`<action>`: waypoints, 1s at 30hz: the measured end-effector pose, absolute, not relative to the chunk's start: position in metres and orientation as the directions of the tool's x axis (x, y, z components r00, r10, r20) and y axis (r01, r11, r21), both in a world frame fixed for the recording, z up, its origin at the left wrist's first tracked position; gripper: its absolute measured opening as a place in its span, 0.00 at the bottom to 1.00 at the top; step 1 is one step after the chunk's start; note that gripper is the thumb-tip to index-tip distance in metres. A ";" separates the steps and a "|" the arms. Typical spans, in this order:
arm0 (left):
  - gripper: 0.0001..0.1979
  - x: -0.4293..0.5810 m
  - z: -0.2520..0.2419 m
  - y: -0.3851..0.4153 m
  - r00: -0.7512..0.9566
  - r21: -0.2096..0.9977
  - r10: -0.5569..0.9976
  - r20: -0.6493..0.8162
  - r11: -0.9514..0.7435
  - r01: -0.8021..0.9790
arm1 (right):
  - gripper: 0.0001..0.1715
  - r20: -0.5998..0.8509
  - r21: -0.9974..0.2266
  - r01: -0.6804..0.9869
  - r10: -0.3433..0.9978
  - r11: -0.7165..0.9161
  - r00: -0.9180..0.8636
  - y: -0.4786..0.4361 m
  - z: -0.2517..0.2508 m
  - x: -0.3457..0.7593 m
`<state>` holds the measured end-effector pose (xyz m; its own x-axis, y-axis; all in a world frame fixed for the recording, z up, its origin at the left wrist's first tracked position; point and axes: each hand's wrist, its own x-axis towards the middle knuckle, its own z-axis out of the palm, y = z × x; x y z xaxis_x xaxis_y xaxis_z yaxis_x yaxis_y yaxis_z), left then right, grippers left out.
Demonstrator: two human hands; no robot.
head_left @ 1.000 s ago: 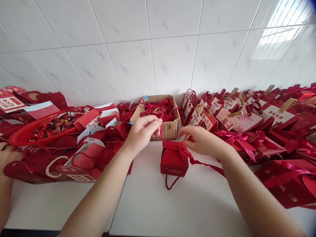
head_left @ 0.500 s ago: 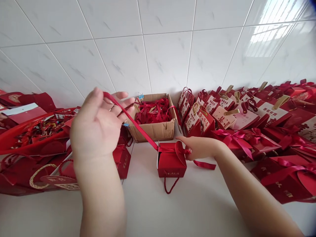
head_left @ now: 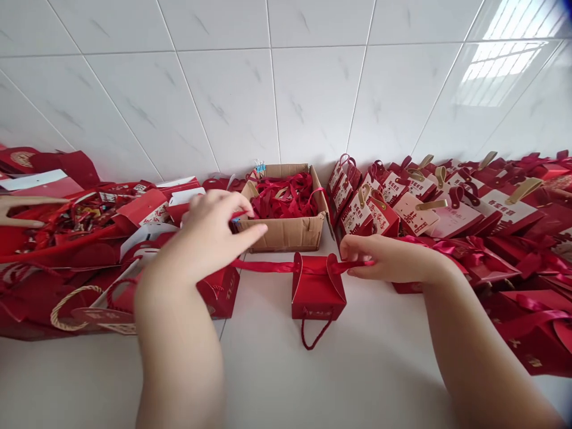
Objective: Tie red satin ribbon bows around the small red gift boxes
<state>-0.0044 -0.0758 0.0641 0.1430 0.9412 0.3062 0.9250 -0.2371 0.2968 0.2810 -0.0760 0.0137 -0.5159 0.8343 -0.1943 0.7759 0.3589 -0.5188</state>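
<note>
A small red gift box (head_left: pixel 319 295) stands upright on the white table, its curved flaps raised and a twisted red cord handle hanging down its front. Through the flaps runs a red ribbon (head_left: pixel 272 267), stretched nearly level to both sides. Just right of the box, my right hand (head_left: pixel 379 256) has its fingers closed on the ribbon's right part. My left hand (head_left: pixel 214 232) is left of the box, thumb and forefinger apart; the ribbon's left part runs taut behind its palm, where the other fingers are hidden.
Behind the gift box is a cardboard box (head_left: pixel 290 235) of loose red ribbons. Rows of finished gift bags (head_left: pixel 357 217) and ribbon-tied boxes (head_left: pixel 536 325) fill the right. At left, another person's hand (head_left: pixel 22 211) reaches over a red basin (head_left: pixel 75 232) of sweets, near more red boxes (head_left: pixel 102 310).
My left hand has come down and turned palm away, bringing the ribbon from a slant to nearly level. The right flap now stands up. Another person's hand has appeared at left.
</note>
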 end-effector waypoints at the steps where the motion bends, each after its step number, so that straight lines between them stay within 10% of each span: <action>1: 0.14 -0.002 0.061 -0.072 0.233 0.243 0.948 0.216 -0.283 0.928 | 0.10 -0.169 -0.525 0.762 0.831 0.379 -0.530 -0.076 0.012 0.279; 7: 0.17 0.021 0.043 -0.049 0.484 0.282 0.765 -0.425 -0.397 0.874 | 0.11 -0.070 -0.548 0.669 0.769 0.503 -0.636 -0.075 0.005 0.268; 30: 0.18 0.033 0.032 -0.039 0.489 0.364 0.705 -0.513 -0.338 0.868 | 0.20 -0.088 -0.566 0.717 0.836 0.406 -0.542 -0.066 0.004 0.271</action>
